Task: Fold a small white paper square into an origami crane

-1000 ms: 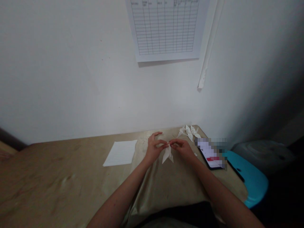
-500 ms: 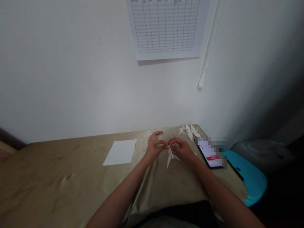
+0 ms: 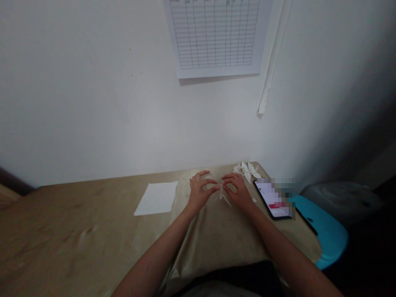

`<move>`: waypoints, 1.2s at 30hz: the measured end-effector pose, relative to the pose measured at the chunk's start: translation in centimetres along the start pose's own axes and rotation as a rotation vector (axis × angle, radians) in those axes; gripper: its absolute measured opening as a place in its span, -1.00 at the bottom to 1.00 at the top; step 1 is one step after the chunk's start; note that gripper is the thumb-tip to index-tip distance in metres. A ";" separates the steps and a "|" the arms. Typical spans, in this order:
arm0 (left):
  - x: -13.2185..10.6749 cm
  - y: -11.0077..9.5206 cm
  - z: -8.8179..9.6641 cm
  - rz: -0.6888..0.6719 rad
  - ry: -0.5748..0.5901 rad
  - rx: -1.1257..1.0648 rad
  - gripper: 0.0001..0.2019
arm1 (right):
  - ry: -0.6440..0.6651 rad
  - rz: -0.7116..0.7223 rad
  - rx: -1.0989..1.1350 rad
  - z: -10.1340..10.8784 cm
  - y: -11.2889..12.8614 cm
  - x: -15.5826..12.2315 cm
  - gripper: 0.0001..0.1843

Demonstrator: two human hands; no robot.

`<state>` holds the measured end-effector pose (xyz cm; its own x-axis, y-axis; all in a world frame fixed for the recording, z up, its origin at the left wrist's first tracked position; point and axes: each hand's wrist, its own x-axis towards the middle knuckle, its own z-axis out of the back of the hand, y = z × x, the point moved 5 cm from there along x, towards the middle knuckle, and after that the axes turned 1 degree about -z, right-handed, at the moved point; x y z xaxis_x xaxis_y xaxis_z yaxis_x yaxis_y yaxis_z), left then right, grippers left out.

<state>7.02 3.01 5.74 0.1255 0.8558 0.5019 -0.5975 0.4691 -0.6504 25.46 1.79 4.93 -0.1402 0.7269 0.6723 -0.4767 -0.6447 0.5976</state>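
A small white folded paper figure [image 3: 223, 197] lies on the tan cloth-covered table [image 3: 77, 231], between my two hands. My left hand [image 3: 199, 190] pinches its left side with thumb and forefinger, the other fingers curled above. On the figure's right side my right hand [image 3: 236, 189] pinches it the same way. Both hands rest low on the cloth, and the fingertips nearly meet over the figure.
A lined white sheet [image 3: 157, 198] lies left of my hands. Several finished paper figures [image 3: 246, 170] sit at the table's far right corner by the wall. A phone [image 3: 274, 199] lies at the right edge, above a blue stool [image 3: 324, 237]. A printed grid chart [image 3: 215, 37] hangs on the wall.
The paper figure, held up with its points hanging down a second ago, has been brought down onto the cloth. Both hands have lowered and now press it flatter between their fingertips.
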 end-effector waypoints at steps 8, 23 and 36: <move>-0.2 -1.0 0.1 -0.019 -0.007 0.106 -0.92 | 0.063 0.082 -0.154 -0.7 0.5 -0.4 -0.89; -0.2 -0.9 0.0 0.002 0.009 0.099 -0.94 | 0.006 0.079 -0.224 -0.5 1.0 -0.3 -0.94; -0.1 -0.6 0.0 0.037 -0.010 0.148 -0.95 | -0.035 0.180 -0.308 -0.6 1.4 -0.5 -0.96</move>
<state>7.34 2.65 6.08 0.0935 0.8692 0.4856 -0.7118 0.3994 -0.5778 24.37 0.71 5.19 -0.2186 0.5962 0.7725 -0.6869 -0.6563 0.3121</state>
